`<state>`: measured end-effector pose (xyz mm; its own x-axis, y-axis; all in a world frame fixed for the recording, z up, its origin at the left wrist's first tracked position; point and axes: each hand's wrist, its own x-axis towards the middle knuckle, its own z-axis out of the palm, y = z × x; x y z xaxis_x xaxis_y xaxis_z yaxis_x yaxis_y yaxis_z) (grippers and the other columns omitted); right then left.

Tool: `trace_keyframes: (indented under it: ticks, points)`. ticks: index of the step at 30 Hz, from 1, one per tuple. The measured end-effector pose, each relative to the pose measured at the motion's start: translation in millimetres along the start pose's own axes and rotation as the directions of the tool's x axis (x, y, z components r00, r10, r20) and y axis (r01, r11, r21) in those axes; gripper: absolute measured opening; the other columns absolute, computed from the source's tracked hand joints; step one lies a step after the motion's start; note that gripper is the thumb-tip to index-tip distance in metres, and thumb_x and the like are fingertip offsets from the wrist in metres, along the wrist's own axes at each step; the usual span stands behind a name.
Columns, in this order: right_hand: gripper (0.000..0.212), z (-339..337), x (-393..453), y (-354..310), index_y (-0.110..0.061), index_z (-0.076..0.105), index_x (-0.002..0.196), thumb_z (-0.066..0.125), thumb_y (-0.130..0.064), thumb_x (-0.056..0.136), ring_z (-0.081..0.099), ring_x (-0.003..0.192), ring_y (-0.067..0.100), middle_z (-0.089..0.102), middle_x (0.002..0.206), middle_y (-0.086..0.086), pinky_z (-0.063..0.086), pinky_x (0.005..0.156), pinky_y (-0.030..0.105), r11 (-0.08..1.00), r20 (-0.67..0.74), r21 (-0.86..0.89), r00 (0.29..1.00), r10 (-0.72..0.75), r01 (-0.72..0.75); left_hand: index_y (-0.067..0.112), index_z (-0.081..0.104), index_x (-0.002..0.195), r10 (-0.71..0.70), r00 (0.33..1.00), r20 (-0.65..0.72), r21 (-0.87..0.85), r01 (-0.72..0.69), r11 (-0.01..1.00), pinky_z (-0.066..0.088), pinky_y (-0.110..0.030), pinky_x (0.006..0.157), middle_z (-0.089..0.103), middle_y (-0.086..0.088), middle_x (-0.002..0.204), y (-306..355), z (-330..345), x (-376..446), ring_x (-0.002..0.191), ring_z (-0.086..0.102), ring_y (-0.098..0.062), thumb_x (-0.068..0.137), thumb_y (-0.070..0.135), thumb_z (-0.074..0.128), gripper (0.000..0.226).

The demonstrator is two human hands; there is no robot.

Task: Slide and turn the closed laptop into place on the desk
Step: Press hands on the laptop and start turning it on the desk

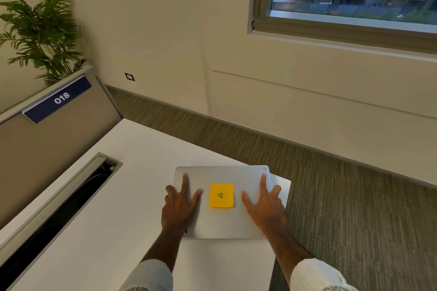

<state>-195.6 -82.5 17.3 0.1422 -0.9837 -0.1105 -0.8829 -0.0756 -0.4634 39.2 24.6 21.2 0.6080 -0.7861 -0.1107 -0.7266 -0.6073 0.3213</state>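
A closed silver laptop (222,175) lies flat near the right corner of the white desk (132,196). A yellow sticky note (221,195) with a handwritten mark sits in the middle of its lid. My left hand (181,205) rests flat on the lid's left part, fingers spread, with one finger over the left edge. My right hand (266,203) lies flat on the lid's right part, fingers spread toward the far right corner. Neither hand grips the laptop; both press on top of it.
The desk's right edge (283,208) runs just beside the laptop, with carpet (354,208) below. A long open cable slot (71,198) cuts the desk at the left. A grey partition (54,139) labelled 018 stands behind it, with a plant (40,30) beyond.
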Motion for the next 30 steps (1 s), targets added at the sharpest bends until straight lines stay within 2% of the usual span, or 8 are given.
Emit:
trace_keyframes:
  ticks: [6, 13, 18, 30]
  points:
    - [0.103, 4.4, -9.7, -11.7, -0.033, 0.005, 0.154, 0.026, -0.090, 0.071, 0.060, 0.101, 0.020, 0.035, 0.134, 0.009, 0.057, 0.077, 0.034, 0.999, -0.004, -0.001, 0.999, -0.033, 0.033, 0.038, 0.003, 0.157, -0.018, 1.000, -0.010, 0.011, 0.018, 1.000, 0.055, -0.044, 0.080, 0.038, -0.018, 0.133, -16.0, -6.1, -6.9, 0.108, 0.059, -0.035, 0.093, 0.078, 0.018, 0.077]
    - [0.104, 15.2, -22.0, -35.2, -0.037, 0.001, 0.153, 0.021, -0.094, 0.067, 0.061, 0.102, 0.019, 0.034, 0.134, 0.006, 0.059, 0.079, 0.035, 0.996, 0.031, -0.005, 0.996, -0.087, 0.087, 0.037, 0.001, 0.158, -0.064, 0.998, -0.019, 0.022, 0.065, 0.998, 0.057, -0.043, 0.082, 0.036, -0.018, 0.136, -42.8, -21.1, -19.4, 0.110, 0.058, -0.033, 0.094, 0.077, 0.019, 0.078]
    - [0.114, 24.6, -33.1, -56.0, -0.036, 0.001, 0.153, 0.005, -0.100, 0.059, 0.061, 0.099, 0.020, 0.034, 0.133, 0.007, 0.058, 0.075, 0.033, 0.990, 0.053, -0.019, 0.989, -0.138, 0.139, 0.037, 0.002, 0.157, -0.120, 0.992, -0.026, 0.021, 0.120, 0.993, 0.058, -0.046, 0.084, 0.036, -0.017, 0.136, -67.7, -33.0, -32.2, 0.107, 0.058, -0.032, 0.094, 0.077, 0.020, 0.077]
    - [0.114, 55.0, -71.1, -124.7, -0.033, 0.002, 0.153, -0.003, -0.098, 0.060, 0.063, 0.095, 0.023, 0.038, 0.130, 0.011, 0.061, 0.075, 0.033, 0.946, 0.107, -0.106, 0.949, -0.297, 0.308, 0.038, 0.000, 0.156, -0.262, 0.962, -0.082, -0.009, 0.262, 0.965, 0.059, -0.043, 0.084, 0.033, -0.017, 0.142, -148.6, -62.2, -68.9, 0.111, 0.059, -0.032, 0.093, 0.079, 0.024, 0.079]
